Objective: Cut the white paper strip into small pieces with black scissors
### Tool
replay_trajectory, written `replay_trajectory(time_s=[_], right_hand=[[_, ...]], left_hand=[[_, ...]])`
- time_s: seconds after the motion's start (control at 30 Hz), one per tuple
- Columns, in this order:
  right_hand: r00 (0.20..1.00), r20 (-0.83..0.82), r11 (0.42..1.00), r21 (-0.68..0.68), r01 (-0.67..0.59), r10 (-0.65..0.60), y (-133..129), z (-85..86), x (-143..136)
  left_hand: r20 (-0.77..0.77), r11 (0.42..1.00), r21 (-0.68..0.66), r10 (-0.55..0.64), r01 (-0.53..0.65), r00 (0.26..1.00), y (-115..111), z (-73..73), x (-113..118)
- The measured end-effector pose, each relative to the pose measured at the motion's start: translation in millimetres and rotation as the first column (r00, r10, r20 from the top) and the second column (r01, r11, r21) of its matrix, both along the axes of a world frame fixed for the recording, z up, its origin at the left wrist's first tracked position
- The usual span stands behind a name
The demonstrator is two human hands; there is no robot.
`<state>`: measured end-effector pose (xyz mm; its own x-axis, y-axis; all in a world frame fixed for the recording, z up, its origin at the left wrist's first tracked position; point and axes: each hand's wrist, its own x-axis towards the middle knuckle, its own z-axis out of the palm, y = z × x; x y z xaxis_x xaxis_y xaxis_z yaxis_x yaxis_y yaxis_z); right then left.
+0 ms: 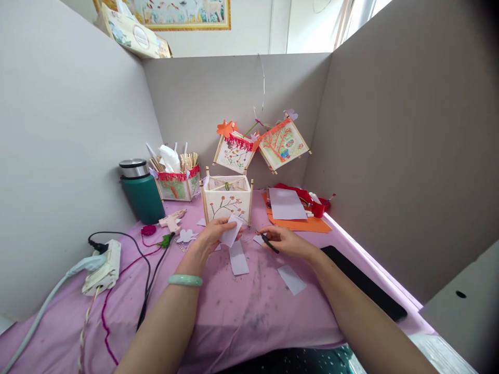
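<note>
My left hand is closed on a small pale lilac paper piece, held between thumb and fingers just in front of a white box lantern with wooden corner sticks and painted red blossoms. To its right, my right hand holds a black-handled tool whose thin tip points toward the paper; its exact kind is hard to make out. A cut paper strip lies below my left hand. Another paper rectangle rests on the pink cloth below my right hand.
Orange and lilac sheets lie at the back right beside a red cup. A green bottle, glue gun and power strip stand or lie left. Two painted lanterns hang behind. A black flat object lies right.
</note>
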<state>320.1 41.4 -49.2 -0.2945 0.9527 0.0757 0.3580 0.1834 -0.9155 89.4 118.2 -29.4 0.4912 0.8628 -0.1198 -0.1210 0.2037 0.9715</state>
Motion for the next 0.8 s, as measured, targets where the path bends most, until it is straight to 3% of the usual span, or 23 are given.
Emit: replay_trajectory(time_s=[0.13, 0.5, 0.8], right_hand=[[0.992, 0.128, 0.999, 0.027, -0.027, 0.023, -3.9, 3.6, 3.1], [0.986, 0.168, 1.0, 0.025, 0.003, -0.007, -5.8, -1.5, -6.4], [0.988, 0.151, 0.996, 0.085, 0.025, -0.037, -3.8, -12.5, -15.8]], left_hand=[[-0.01, 0.999, -0.002, 0.049, -0.05, 0.999, 1.0, 1.3, -1.7], [-0.059, 0.994, 0.009, 0.106, -0.106, 0.993, 4.5, -3.3, -1.0], [-0.093, 1.0, 0.025, 0.014, -0.012, 0.996, 2.2, -3.7, -0.7]])
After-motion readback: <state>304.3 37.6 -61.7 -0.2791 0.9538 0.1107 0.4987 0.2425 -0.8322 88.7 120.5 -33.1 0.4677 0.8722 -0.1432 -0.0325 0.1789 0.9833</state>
